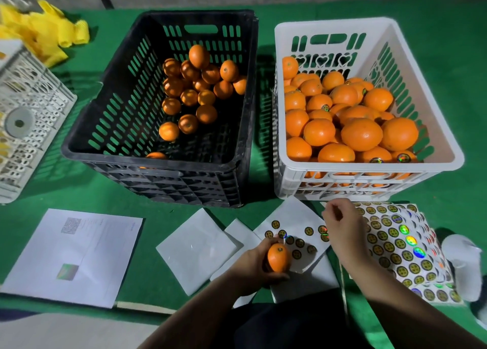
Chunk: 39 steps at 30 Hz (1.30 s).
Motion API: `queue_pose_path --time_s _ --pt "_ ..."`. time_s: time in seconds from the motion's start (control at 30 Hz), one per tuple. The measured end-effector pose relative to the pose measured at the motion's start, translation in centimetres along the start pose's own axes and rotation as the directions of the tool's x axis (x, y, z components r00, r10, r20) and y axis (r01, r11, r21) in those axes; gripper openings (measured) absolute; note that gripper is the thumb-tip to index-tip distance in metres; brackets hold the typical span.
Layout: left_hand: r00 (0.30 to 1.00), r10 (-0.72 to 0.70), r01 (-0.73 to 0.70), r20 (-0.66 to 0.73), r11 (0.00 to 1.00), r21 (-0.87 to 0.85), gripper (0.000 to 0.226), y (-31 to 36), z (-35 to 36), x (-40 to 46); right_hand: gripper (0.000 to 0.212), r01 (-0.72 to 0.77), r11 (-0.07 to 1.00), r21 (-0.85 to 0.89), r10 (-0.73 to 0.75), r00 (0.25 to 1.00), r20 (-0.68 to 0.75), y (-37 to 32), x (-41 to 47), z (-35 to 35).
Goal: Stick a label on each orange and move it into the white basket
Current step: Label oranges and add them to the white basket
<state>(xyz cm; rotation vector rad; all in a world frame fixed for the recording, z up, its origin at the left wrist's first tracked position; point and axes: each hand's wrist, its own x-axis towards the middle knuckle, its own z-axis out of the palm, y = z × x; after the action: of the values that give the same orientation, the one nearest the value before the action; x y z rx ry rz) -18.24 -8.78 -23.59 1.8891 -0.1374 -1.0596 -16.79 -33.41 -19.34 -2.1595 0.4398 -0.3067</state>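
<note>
My left hand (254, 268) grips one orange (278, 257) low over the sticker sheets, stem end up. My right hand (342, 227) hovers just in front of the white basket (369, 168), fingers curled together over a backing sheet (295, 232) with several round labels; I cannot tell if a label is pinched. The white basket holds many oranges, some with shiny labels. The black crate (147, 153) to its left holds several unlabelled oranges (195, 90). A fuller sheet of holographic labels (403, 245) lies under my right forearm.
Blank white backing sheets (195, 248) and a printed paper (76, 253) lie on the green table. An overturned white crate (29, 122) sits at the left, yellow foam nets (44, 32) behind it. A white object (463, 259) rests at the right edge.
</note>
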Motion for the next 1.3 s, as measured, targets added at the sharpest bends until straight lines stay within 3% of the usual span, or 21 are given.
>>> queue_pose_path --time_s 0.07,0.17,0.23,0.3,0.43,0.6,0.77,0.9,1.0,1.07,1.13,1.3 --pt "1.0 0.0 0.0 -0.003 1.0 -0.01 0.079 0.0 0.0 0.0 0.014 0.114 0.992 0.053 -0.12 0.983 0.138 -1.1 -1.4 -0.1" --pt "1.0 0.025 -0.025 -0.006 0.999 -0.04 0.081 0.2 0.1 0.0 0.018 0.367 0.928 0.062 -0.365 0.866 0.342 -2.6 -4.0 0.1" --pt "0.999 0.045 -0.046 -0.016 0.995 -0.088 0.08 0.4 0.1 -0.1 0.017 0.519 0.854 0.022 -0.482 0.776 0.407 -3.0 -5.3 0.3" --pt "0.997 0.072 -0.076 -0.031 0.985 -0.158 0.076 0.7 0.1 -0.3 0.021 0.583 0.812 -0.015 -0.521 0.736 0.432 -2.8 -6.3 0.4" --pt "0.992 0.11 -0.123 -0.062 0.951 -0.284 0.078 0.7 0.1 -0.7 0.025 0.593 0.805 -0.019 -0.544 0.749 0.378 -2.0 -7.1 0.2" --pt "0.985 0.09 -0.13 -0.149 0.949 -0.287 0.084 0.7 -0.5 -1.1 0.017 0.58 0.814 -0.021 -0.538 0.768 0.348 -1.9 -7.4 0.6" --pt "0.972 0.084 -0.169 -0.218 0.897 -0.408 0.087 2.1 -0.5 -1.6 0.018 0.558 0.83 -0.001 -0.525 0.78 0.34 -1.8 -7.4 1.2" --pt "0.973 0.031 -0.151 -0.227 0.832 -0.534 0.072 3.9 -0.5 -2.5 0.023 0.523 0.852 0.003 -0.492 0.799 0.346 -2.2 -7.4 1.1" --pt "0.986 0.022 -0.122 -0.167 0.777 -0.617 0.069 5.4 -0.5 -3.4 0.028 0.368 0.921 0.125 -0.388 0.855 0.343 -3.1 -7.1 1.0" --pt "0.996 0.039 -0.085 -0.086 0.763 -0.641 0.077 6.2 -0.2 -3.9 0.03 0.039 0.965 0.259 -0.137 0.918 0.373 -4.5 -7.1 1.0" --pt "0.998 0.047 -0.063 -0.043 0.738 -0.672 0.084 6.7 0.1 -4.2 0.047 -0.253 0.919 0.301 0.072 0.86 0.505 -5.7 -7.1 0.9" --pt "0.986 0.085 -0.157 -0.142 0.756 -0.636 0.076 8.5 0.2 -5.0 0.044 -0.506 0.756 0.416 0.136 0.743 0.655 -7.2 -6.4 0.5"
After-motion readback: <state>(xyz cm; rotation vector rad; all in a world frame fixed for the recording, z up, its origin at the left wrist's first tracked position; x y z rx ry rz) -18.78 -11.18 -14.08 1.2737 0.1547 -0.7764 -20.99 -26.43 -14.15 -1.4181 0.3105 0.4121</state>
